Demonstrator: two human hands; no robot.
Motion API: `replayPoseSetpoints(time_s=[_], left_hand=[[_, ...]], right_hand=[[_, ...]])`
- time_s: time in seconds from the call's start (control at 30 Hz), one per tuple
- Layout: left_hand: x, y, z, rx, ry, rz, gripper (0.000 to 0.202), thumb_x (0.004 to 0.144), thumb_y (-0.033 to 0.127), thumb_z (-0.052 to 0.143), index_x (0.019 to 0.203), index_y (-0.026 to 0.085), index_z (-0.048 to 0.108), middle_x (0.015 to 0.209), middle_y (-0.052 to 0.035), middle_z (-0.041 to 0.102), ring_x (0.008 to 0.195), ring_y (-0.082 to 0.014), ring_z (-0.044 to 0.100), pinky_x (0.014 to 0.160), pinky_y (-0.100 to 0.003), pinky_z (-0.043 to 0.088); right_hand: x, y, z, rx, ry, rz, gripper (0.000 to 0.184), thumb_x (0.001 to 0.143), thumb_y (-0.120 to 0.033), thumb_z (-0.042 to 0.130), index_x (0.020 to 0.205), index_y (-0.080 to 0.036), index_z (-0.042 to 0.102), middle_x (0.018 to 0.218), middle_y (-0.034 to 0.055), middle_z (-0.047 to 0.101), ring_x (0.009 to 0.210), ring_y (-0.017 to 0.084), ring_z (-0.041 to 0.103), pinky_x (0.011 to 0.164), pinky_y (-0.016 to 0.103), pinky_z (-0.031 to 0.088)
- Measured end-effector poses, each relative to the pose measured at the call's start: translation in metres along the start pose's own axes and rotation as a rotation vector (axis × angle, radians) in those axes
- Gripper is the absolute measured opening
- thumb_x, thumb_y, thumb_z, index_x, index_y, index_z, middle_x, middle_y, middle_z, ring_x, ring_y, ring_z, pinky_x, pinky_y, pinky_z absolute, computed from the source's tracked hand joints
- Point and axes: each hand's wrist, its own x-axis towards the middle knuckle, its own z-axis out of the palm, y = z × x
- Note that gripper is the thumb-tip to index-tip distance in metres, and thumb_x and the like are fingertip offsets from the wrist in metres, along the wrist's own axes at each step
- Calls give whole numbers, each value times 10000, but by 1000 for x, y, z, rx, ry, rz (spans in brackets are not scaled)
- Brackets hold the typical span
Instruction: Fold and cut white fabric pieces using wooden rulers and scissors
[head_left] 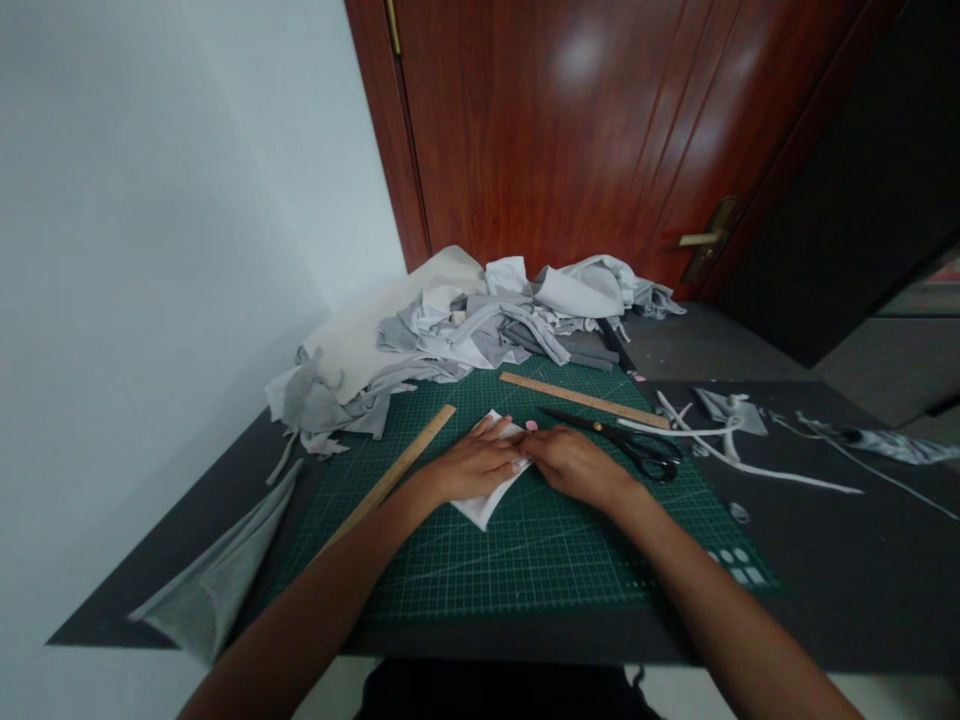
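Observation:
A small folded piece of white cloth [480, 510] lies at an angle on the green cutting mat [480, 580]. My left hand [480, 462] rests flat on it, fingers stretched out towards the right. At the cloth's right edge, my right hand [574, 462] has its fingers curled in and closed on the edge, close to the left fingertips; the exact grip is partly hidden. Just beyond the right knuckles sits a small pink disc [531, 425]. Black-handled scissors [649, 452] lie to the right of that hand, blades pointing left.
One wooden ruler [397, 470] lies left of the cloth, another wooden ruler [585, 398] behind it. Heaped grey and white fabric scraps [487, 325] cover the back. White strips [780, 475] lie right, a folded grey cloth [217, 570] front left. A wall and a door [555, 150] bound the table.

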Motion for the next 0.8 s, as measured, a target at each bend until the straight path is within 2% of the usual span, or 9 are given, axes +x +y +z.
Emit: replayPoseSetpoints(time_s=[0.17, 0.43, 0.57, 0.67, 0.8], left_hand=[[0, 3, -1, -9, 9, -11, 444, 1078, 397, 339, 1481, 279, 481, 1597, -9, 423, 1560, -206, 167, 1268, -458, 120], [1, 3, -2, -80, 1, -1, 446, 1083, 394, 331, 1479, 274, 496, 1593, -7, 430, 1558, -252, 170, 1275, -485, 70], [1, 1, -1, -142, -2, 4, 440, 1083, 404, 317, 1478, 313, 489, 1599, 21, 419, 1564, -248, 143, 1274, -497, 45], [2, -1, 0, -178, 14, -8, 442, 1076, 372, 335, 1490, 299, 471, 1609, 6, 404, 1560, -248, 166, 1274, -499, 67], [2, -4, 3, -161, 49, 1, 353, 1047, 305, 413, 1350, 281, 592, 1567, 6, 470, 1549, -236, 210, 1277, -487, 79]], right_hand=[[1, 0, 2, 9, 2, -9, 192, 961, -112, 542, 1055, -159, 703, 1116, 130, 743, 1024, 262, 679, 926, 367, 431], [1, 4, 3, 30, -21, -23, 139, 995, -212, 574, 997, -168, 705, 1074, 99, 744, 1032, 247, 677, 928, 356, 433], [1, 4, 2, 105, -9, -21, 80, 966, -190, 629, 976, -183, 709, 1080, 75, 747, 1056, 235, 676, 940, 339, 435], [2, 5, 2, 144, 0, -2, 87, 952, -156, 638, 973, -185, 717, 1074, 71, 753, 1041, 230, 683, 917, 330, 449], [2, 5, 4, 120, 12, -19, 114, 968, -162, 613, 979, -181, 725, 1073, 85, 752, 1059, 232, 676, 921, 339, 448]])
